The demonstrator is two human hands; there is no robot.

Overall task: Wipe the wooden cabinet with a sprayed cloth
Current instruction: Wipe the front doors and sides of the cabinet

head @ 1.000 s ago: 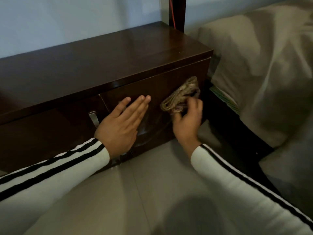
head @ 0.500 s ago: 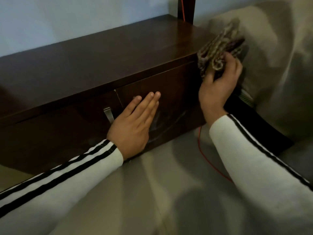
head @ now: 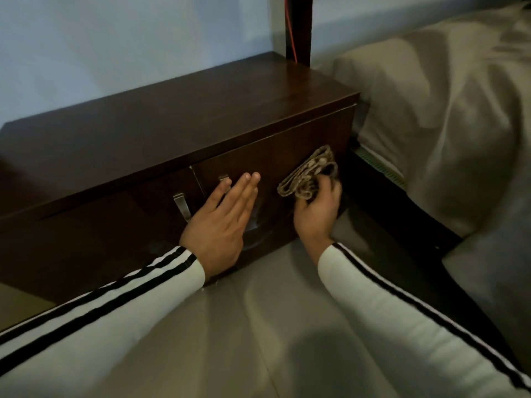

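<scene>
A low dark wooden cabinet [head: 161,133] stands against the pale wall, with two doors and metal handles [head: 181,203] on its front. My left hand [head: 222,222] lies flat with straight fingers against the right door. My right hand [head: 317,212] grips a bunched brown patterned cloth [head: 307,175] and holds it against the right part of that door, near the cabinet's right edge.
A bed with beige bedding [head: 448,124] sits close on the right, its dark frame [head: 402,208] next to the cabinet's side. A dark post [head: 298,27] with a red cable [head: 289,30] rises behind the cabinet. The floor [head: 258,326] is pale tile.
My right hand went up with the cloth to the cabinet's top right corner, then came back down to the right door front. My left hand stayed flat on the door.
</scene>
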